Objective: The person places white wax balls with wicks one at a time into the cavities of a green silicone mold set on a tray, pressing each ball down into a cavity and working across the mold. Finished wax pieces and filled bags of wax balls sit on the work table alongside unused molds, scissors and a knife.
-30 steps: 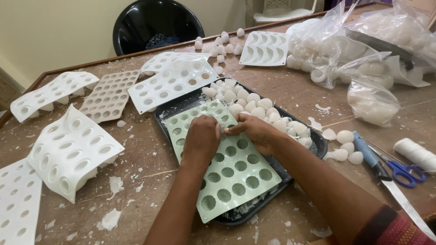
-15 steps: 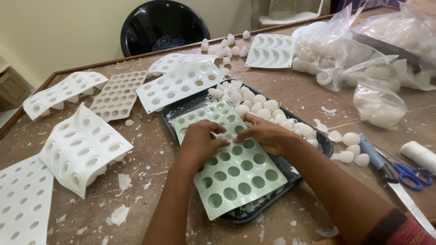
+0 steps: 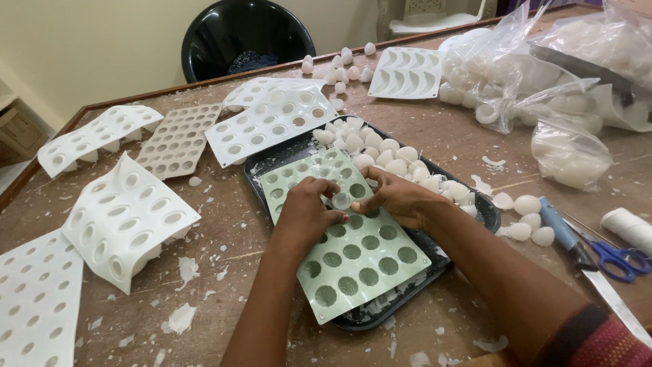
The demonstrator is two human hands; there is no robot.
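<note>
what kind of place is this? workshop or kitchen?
Likely a small craft workshop casting wax or soap pieces, not a kitchen. Both hands, left hand and right hand, work a green silicone mould on a black tray; more white moulds and bagged white castings crowd the flake-strewn table.

I work in a small craft workshop: wax-flecked wooden table, white silicone moulds, bagged white wax pieces.

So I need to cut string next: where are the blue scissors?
In the head view, the blue scissors lie at the table's right edge, between the white string spool and a blue-handled knife.
</note>
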